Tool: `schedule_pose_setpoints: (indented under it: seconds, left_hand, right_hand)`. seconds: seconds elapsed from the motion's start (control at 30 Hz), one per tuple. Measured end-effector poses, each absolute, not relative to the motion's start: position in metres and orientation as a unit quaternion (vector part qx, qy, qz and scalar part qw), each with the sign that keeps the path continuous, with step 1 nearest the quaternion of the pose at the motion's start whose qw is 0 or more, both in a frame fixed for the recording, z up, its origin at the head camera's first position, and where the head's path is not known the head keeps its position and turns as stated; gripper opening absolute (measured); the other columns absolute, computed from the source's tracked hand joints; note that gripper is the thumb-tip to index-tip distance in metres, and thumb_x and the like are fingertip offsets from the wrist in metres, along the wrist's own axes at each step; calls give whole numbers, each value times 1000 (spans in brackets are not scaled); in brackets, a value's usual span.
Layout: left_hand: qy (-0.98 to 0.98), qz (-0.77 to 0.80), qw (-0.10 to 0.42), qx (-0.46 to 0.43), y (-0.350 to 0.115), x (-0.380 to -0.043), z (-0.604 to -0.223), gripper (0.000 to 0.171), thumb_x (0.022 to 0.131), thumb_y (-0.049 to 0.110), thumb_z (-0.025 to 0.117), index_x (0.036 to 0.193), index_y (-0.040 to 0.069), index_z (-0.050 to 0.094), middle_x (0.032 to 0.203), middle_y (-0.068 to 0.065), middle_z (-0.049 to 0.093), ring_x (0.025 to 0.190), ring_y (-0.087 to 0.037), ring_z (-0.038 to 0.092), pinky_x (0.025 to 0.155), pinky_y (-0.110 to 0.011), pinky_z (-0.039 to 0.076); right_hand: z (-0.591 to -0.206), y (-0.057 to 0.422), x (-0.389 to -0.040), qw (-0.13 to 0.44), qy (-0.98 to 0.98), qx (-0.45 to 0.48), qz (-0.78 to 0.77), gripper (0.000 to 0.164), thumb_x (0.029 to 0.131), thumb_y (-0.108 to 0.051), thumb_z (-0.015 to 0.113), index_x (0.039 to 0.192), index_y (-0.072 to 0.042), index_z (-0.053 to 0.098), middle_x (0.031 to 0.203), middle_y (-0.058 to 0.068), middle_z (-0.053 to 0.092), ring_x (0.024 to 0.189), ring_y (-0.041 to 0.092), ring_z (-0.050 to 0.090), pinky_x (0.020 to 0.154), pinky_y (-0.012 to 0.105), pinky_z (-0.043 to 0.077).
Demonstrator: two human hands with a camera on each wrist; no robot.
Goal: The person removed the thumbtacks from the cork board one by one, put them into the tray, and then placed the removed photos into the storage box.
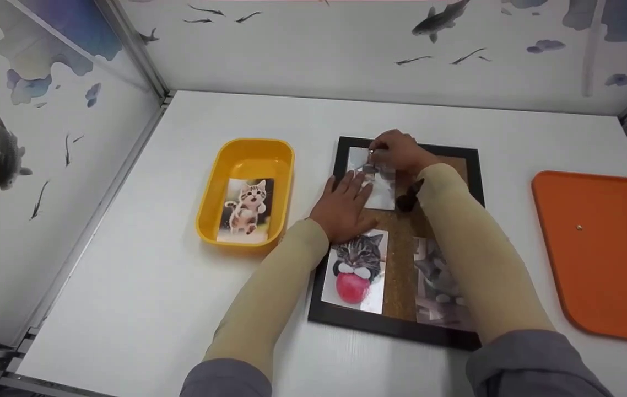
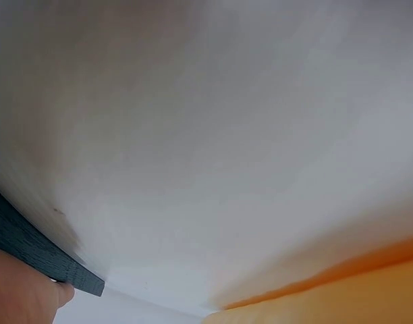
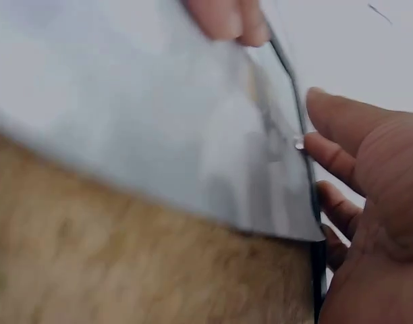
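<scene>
A black-framed cork board lies on the table. My left hand rests with spread fingers on the board's left side, touching the upper-left photo. At that photo's top edge, my right hand pinches a small shiny pin between thumb and forefinger; its exact shape is too small to tell. Glare covers much of the photo. Below it lies a photo of a cat with a red ball. Another cat photo is at lower right, partly hidden by the right sleeve.
Left of the board stands a yellow bin with a kitten photo inside. An orange tray sits at the right, bearing a tiny shiny pin. White panels with fish pictures rise behind and at the left of the white table.
</scene>
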State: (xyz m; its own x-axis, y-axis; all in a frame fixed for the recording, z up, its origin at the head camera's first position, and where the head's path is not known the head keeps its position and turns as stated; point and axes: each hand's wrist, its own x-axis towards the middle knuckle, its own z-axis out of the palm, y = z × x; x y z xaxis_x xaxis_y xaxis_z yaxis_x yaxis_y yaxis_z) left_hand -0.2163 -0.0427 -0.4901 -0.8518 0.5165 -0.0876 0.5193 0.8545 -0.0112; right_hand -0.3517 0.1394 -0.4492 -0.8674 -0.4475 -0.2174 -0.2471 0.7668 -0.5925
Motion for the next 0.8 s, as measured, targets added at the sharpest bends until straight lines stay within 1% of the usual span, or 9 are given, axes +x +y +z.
schedule_pose_setpoints:
  seconds: [0.13, 0.23, 0.3, 0.4, 0.5, 0.57, 0.8]
  left_hand:
    - [962, -16, 36, 271, -42, -217, -489, 80, 99, 66, 21, 161, 15, 16, 166, -8, 7, 152, -29, 2, 119, -54, 5]
    - [961, -15, 42, 271, -42, -215, -486, 81, 99, 67, 19, 161, 15, 14, 167, -8, 5, 152, -29, 2, 119, -54, 5]
    - [961, -14, 47, 271, -43, -214, -485, 81, 99, 67, 19, 161, 16, 13, 167, -8, 4, 152, -29, 1, 119, -55, 4]
    - [961, -12, 52, 270, -45, -212, -487, 82, 98, 68, 19, 161, 16, 12, 167, -8, 3, 152, -29, 0, 119, -55, 4]
    - [961, -6, 49, 273, -44, -212, -489, 82, 98, 68, 19, 161, 16, 13, 167, -9, 3, 152, -29, 0, 119, -55, 4]
    - [960, -7, 45, 275, -43, -213, -489, 82, 98, 68, 19, 161, 15, 13, 166, -9, 3, 152, -30, 0, 119, -55, 4]
    - [961, -19, 43, 272, -41, -215, -488, 82, 98, 68, 19, 161, 15, 13, 167, -9, 4, 152, -30, 1, 119, -55, 4]
  right_hand:
    - [-447, 135, -351, 166, 934, -178, -260, 30, 97, -30, 62, 117, -9, 65, 130, 13, 50, 118, 33, 43, 104, 52, 34]
    - [-445, 132, -351, 153, 940, -173, -252, 27, 95, -29, 63, 112, -8, 67, 126, 13, 52, 116, 34, 42, 102, 53, 33]
    - [-446, 130, -352, 149, 941, -166, -255, 23, 94, -27, 65, 107, -9, 68, 118, 12, 56, 112, 33, 43, 98, 51, 36]
    - [-453, 127, -355, 141, 944, -151, -258, 19, 93, -28, 66, 100, -11, 69, 107, 9, 61, 105, 32, 46, 95, 51, 37]
    - [-459, 127, -357, 128, 947, -141, -260, 17, 93, -28, 67, 97, -12, 68, 101, 7, 62, 101, 31, 48, 95, 52, 36]
    - [-462, 129, -358, 116, 947, -145, -263, 16, 93, -28, 67, 96, -12, 68, 101, 7, 62, 101, 31, 48, 97, 53, 34]
    - [-469, 134, -359, 97, 946, -174, -257, 17, 95, -28, 62, 100, -12, 64, 121, 11, 52, 113, 34, 41, 102, 57, 26]
